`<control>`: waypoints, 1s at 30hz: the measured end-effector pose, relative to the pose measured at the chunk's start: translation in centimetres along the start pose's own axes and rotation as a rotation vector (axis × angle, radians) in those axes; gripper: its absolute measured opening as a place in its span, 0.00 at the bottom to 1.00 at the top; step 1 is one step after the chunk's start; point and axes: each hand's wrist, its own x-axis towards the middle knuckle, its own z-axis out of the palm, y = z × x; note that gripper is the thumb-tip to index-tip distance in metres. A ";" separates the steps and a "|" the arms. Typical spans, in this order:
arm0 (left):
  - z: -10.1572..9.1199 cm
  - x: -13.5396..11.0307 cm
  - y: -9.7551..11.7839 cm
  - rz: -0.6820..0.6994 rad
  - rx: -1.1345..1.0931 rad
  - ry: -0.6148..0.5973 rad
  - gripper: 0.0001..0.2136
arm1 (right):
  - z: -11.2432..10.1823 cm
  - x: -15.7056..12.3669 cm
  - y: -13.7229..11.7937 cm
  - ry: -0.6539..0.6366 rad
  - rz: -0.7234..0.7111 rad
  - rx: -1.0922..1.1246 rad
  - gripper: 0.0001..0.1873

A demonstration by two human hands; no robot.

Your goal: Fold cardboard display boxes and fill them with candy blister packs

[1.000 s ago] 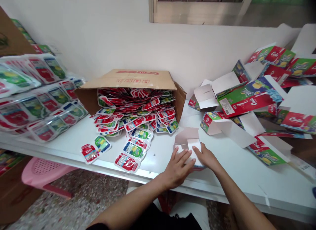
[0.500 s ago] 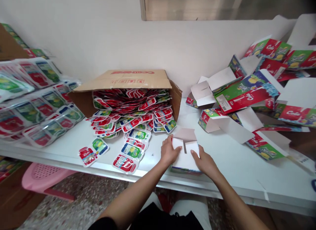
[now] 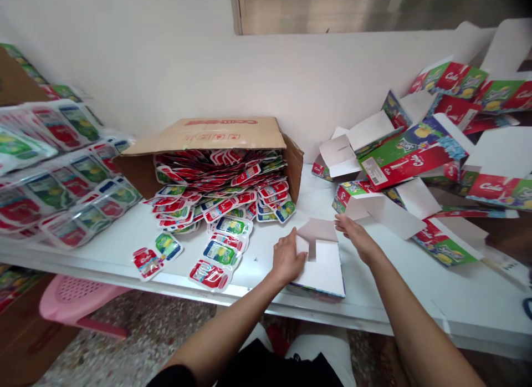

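A small printed carton [image 3: 326, 271] lies near the table's front edge, its white inner flaps facing up. One flap at the far side stands raised, and a slot shows between the folded ones. My left hand [image 3: 288, 258] grips the carton's left side, thumb on the white flap. Just off the far right corner is my right hand [image 3: 358, 240], holding nothing, its fingers stretched forward. Left of the carton, a strip of joined jar-shaped sachets [image 3: 222, 253] lies flat. Beyond it, a brown cardboard box [image 3: 203, 133] on its side spills many more sachets.
Unfolded and half-folded printed cartons [image 3: 415, 154] are heaped at the right. Plastic-wrapped sachet packs [image 3: 62, 176] are stacked at the left end. Two joined sachets [image 3: 155, 255] lie near the front edge. Below the table is a pink plastic stool [image 3: 75, 301].
My right hand has let go of the carton and moved away to the right and farther back. My left hand stays on the carton, which has turned slightly.
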 end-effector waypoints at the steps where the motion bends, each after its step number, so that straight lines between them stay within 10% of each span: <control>1: 0.0 0.1 -0.2 -0.010 -0.084 -0.007 0.34 | 0.1 0.3 -0.6 -0.089 -0.054 -0.006 0.37; 5: -0.3 -0.2 -1.6 -0.030 -0.320 -0.058 0.30 | 1.6 -0.4 -1.2 -0.417 -0.182 -0.168 0.31; 18: -1.1 -4.1 -2.7 0.011 -0.638 -0.167 0.47 | 4.1 -2.5 -1.6 -0.260 -0.216 -0.918 0.34; 30: -0.6 -4.7 -2.5 0.004 -0.602 -0.038 0.42 | 4.0 -3.1 -2.4 -0.435 -0.295 -0.955 0.40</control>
